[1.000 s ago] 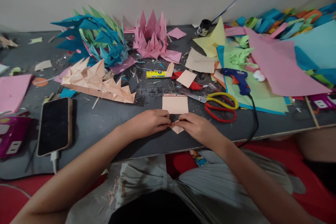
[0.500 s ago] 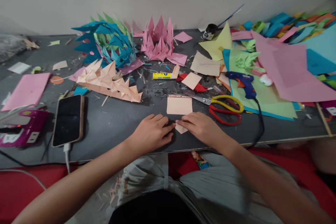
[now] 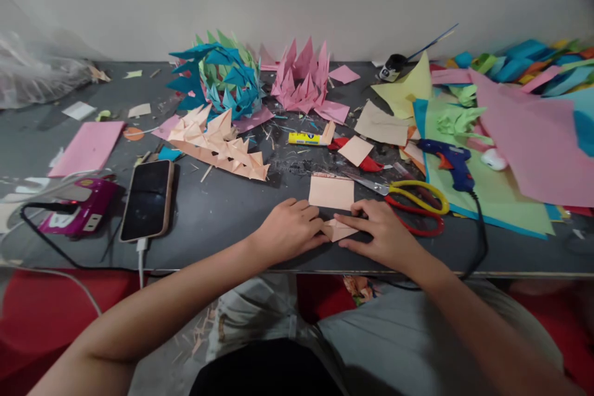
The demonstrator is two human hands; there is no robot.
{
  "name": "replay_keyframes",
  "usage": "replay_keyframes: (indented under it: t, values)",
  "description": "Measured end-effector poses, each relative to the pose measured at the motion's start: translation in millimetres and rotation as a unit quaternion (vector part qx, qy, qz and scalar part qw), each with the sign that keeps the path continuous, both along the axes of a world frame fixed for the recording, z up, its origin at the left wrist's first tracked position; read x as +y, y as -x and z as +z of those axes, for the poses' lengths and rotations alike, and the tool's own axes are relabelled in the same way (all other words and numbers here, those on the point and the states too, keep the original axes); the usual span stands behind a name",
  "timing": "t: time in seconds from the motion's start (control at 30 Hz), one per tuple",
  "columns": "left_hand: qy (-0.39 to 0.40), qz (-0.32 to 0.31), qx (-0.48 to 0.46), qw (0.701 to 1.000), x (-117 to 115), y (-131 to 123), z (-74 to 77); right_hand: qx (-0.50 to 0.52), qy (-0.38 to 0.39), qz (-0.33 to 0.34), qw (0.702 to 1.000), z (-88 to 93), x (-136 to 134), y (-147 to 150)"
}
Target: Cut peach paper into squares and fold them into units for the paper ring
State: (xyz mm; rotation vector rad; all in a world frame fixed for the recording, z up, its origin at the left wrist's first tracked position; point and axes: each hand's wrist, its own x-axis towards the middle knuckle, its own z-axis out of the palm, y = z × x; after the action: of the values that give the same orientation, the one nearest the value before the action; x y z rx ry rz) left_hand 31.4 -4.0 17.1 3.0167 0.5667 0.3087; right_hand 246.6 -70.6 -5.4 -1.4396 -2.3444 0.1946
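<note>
A small folded piece of peach paper lies near the table's front edge between my hands. My left hand is closed at the paper's left corner, thumb and forefinger pinching it against the table. My right hand is open, its forefinger on the paper's upper side and its thumb apart at the lower edge. Just beyond sits a stack of peach paper squares. Scissors with one yellow and one red handle lie right of the stack. A yellow glue stick rests farther back.
A peach strip of folded points, a blue and green paper crown and a pink paper crown stand behind. Left are a phone and a purple power socket. A blue glue gun lies right on coloured sheets.
The view has swung left, so everything sits farther right in the picture. My right thumb and forefinger have spread apart, and more of the folded paper shows, turned to a different angle.
</note>
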Motion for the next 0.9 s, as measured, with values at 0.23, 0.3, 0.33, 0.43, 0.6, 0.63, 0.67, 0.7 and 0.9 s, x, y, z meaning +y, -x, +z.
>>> replay_keyframes:
  t: [0.23,0.3,0.33,0.43,0.6,0.63,0.67,0.7,0.9]
  values:
    - [-0.044,-0.116,-0.064,0.990,18.0,-15.5,-5.6,0.008,-0.056,0.102,0.993,6.9,5.4,-2.1]
    - [-0.004,-0.120,-0.062,0.991,21.1,-16.6,-5.7,-0.003,-0.054,0.122,0.991,10.6,8.4,-1.5]
    - [0.027,-0.117,-0.059,0.991,22.8,-16.9,-5.8,-0.010,-0.052,0.131,0.990,12.4,9.8,-1.0]
    - [0.115,-0.098,-0.058,0.987,28.9,-17.4,-7.3,-0.025,-0.047,0.130,0.990,15.8,11.7,1.5]
    - [0.225,-0.105,-0.085,0.965,41.0,-16.4,-11.9,0.009,-0.024,0.051,0.998,10.6,7.4,6.8]
    - [0.244,-0.112,-0.087,0.959,43.1,-16.1,-12.4,0.022,-0.023,0.041,0.999,9.0,6.4,7.1]
    - [0.259,-0.118,-0.088,0.955,44.9,-15.7,-12.8,0.034,-0.018,0.038,0.999,7.5,5.7,6.9]
    - [0.269,-0.120,-0.091,0.951,46.1,-15.4,-12.9,0.045,-0.011,0.041,0.998,6.3,5.2,6.5]
    - [0.261,-0.101,-0.103,0.954,42.9,-13.2,-10.8,0.054,-0.015,0.063,0.996,4.7,4.1,3.8]
